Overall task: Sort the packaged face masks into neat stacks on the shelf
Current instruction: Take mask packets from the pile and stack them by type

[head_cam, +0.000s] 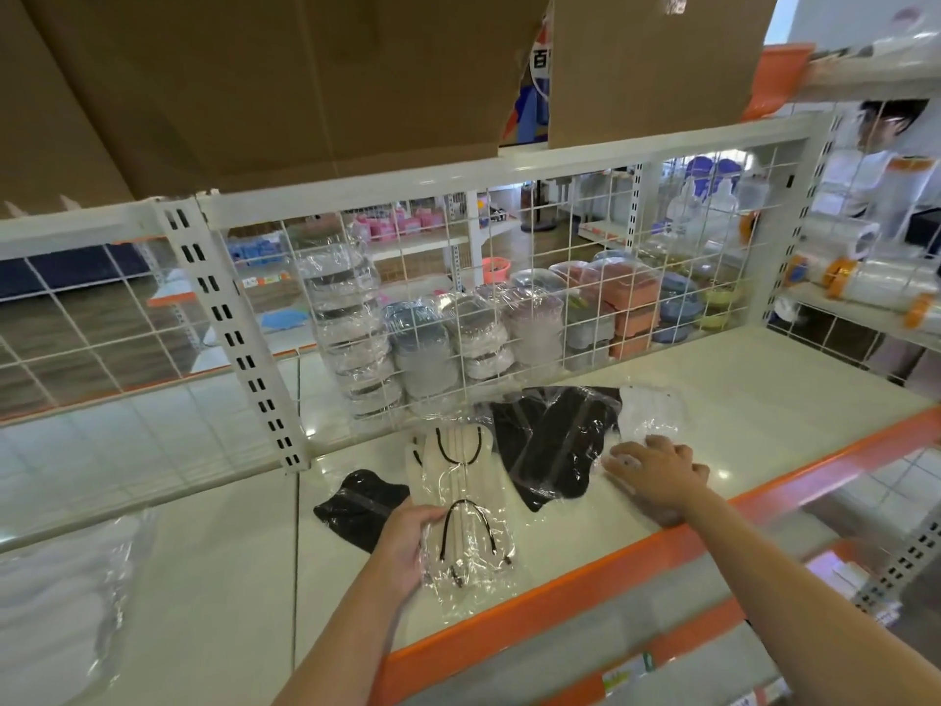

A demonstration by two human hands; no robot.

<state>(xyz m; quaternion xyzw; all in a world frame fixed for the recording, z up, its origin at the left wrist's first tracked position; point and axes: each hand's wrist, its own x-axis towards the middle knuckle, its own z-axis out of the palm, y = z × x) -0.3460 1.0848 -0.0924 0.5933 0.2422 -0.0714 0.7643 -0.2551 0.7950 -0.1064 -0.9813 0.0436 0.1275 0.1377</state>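
Note:
On the white shelf (738,430) lie packaged face masks in clear wrappers. My left hand (402,547) grips the near end of a white mask pack with black ear loops (466,507) that lies lengthwise on the shelf. A single black mask pack (356,507) rests just left of it. Two overlapping black mask packs (550,440) sit to the right. My right hand (657,473) lies flat, fingers spread, on a clear wrapper beside them. Just behind that hand lies a white mask pack (649,412).
A wire grid (509,298) backs the shelf, with wrapped plates and bowls stacked behind it. An orange lip (585,557) runs along the shelf's front edge. More clear-wrapped white goods (61,603) lie at the far left. Cardboard boxes (652,63) sit overhead. A person (886,160) stands beyond the right shelving.

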